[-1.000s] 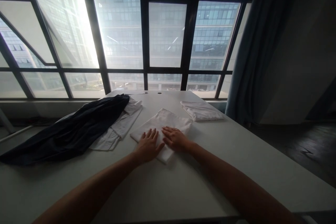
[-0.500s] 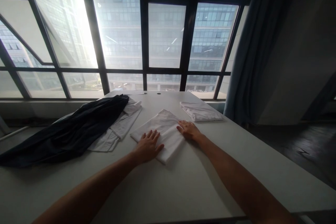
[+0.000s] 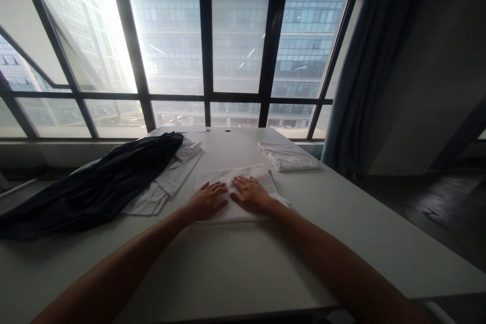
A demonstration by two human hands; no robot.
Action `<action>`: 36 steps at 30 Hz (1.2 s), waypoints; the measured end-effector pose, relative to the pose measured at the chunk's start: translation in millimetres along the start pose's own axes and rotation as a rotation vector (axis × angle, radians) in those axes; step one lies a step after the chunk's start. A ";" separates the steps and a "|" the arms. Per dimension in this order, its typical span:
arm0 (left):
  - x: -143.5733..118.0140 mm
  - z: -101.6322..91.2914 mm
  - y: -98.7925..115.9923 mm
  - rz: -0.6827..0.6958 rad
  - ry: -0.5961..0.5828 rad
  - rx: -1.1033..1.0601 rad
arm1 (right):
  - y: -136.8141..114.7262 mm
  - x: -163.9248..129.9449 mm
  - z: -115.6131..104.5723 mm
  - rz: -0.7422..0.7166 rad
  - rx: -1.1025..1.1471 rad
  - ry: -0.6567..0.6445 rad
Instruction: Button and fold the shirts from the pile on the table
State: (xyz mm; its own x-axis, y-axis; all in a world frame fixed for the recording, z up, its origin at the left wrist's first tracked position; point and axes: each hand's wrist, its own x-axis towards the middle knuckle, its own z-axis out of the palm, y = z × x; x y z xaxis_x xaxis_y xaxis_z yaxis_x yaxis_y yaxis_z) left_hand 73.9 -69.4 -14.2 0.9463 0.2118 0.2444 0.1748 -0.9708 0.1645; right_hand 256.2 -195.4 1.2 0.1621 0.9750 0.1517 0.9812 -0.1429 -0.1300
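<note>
Your left hand point(image 3: 207, 201) and right hand point(image 3: 250, 195) lay flat, side by side, on the folded white cloth point(image 3: 235, 192). The fingers of both were spread and pressed palm-down, gripping nothing. The cloth sat at the middle of the pale counter point(image 3: 243, 263), a soft, smooth rectangle with its long axis running left to right, square to you. No writing showed on it. A dark garment point(image 3: 94, 187) lay in a long heap to the left, over a white shirt point(image 3: 170, 182). Another folded white piece point(image 3: 288, 157) rested to the far right, apart from your cloth.
</note>
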 end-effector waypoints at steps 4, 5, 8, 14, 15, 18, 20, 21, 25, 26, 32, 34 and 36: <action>-4.2 1.7 -6.2 -0.020 -0.079 0.020 | 37.6 4.2 7.1 0.245 -0.003 -0.138; -5.4 1.0 -7.2 -0.017 -0.092 0.026 | 48.5 3.5 5.5 0.325 -0.015 -0.135; -9.1 -3.4 -2.1 0.001 -0.126 0.044 | 68.1 0.6 -1.6 0.445 -0.050 -0.124; -8.4 -15.7 18.0 0.107 -0.064 -0.002 | 37.5 5.2 -1.1 0.231 -0.065 0.018; -6.4 -15.5 16.9 0.096 -0.040 -0.027 | 30.2 7.2 1.6 0.144 -0.044 0.010; 0.1 -8.2 5.1 -0.047 0.010 -0.032 | 22.5 13.4 9.0 0.046 0.010 -0.074; 2.6 -1.3 -4.8 -0.153 -0.023 -0.003 | 32.8 16.0 10.2 0.145 0.019 -0.124; 3.1 1.3 -9.1 -0.197 -0.053 0.006 | 41.8 16.4 9.5 0.222 0.014 -0.140; 3.5 0.3 -20.7 -0.346 -0.126 0.019 | 82.4 11.9 4.2 0.459 0.014 -0.151; 3.9 -2.4 -22.6 -0.370 -0.138 0.019 | 89.3 10.0 3.6 0.480 0.025 -0.150; 1.9 -16.6 -9.9 -0.492 -0.087 0.116 | 93.1 5.1 5.5 0.519 0.043 -0.075; -4.6 -15.0 10.0 -0.404 0.000 0.159 | 88.1 6.1 4.9 0.511 -0.009 -0.002; -13.4 -9.8 32.6 -0.228 -0.003 0.110 | 82.4 7.1 3.7 0.441 -0.053 0.070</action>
State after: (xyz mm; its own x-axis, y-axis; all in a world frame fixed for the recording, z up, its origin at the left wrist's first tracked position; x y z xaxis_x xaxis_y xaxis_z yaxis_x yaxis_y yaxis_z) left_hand 64.3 -102.8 -2.8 0.8799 0.4263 0.2098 0.4120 -0.9045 0.1099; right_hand 337.9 -199.6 -12.1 0.5706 0.8055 0.1597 0.8206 -0.5522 -0.1469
